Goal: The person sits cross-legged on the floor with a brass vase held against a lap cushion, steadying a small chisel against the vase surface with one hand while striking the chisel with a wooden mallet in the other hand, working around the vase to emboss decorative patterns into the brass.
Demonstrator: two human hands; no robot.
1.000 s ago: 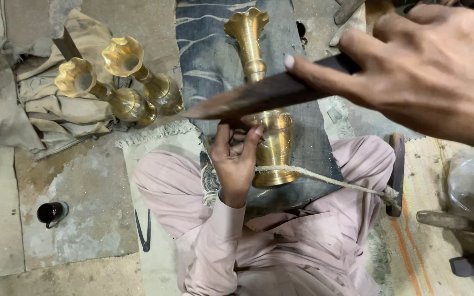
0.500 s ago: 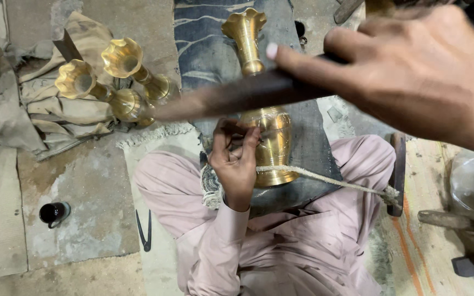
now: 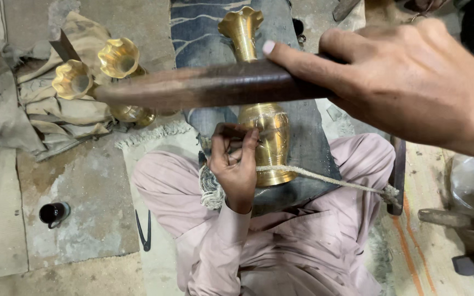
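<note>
Since a moment ago, our right hand (image 3: 412, 82) has swung the dark wooden stick (image 3: 204, 86) a little further left, its tip now over the spare vases; the rest holds its place.

Farthest left we see a small dark cup (image 3: 54, 212) on the stone floor, and above it two fluted brass vases (image 3: 97, 68) lying on crumpled cloth (image 3: 67, 115). A black pair of pincers (image 3: 144, 233) lies by our left knee.

At centre our left hand (image 3: 236, 164) pinches a thin tool (image 3: 248, 133), fingers closed narrowly round it, its tip set against the belly of the brass vase (image 3: 264, 137). That vase lies lengthwise on the blue-grey pad (image 3: 204, 33) between our knees, its flared mouth pointing away from us. A pale cord (image 3: 325, 180) runs across its base and off to the right, binding it down.

Our right hand is clamped firmly round the stick's thick end, forefinger laid along it, holding it crosswise above the vase's neck. Rightmost, a wooden handle (image 3: 445, 218) rests on the floor.
</note>
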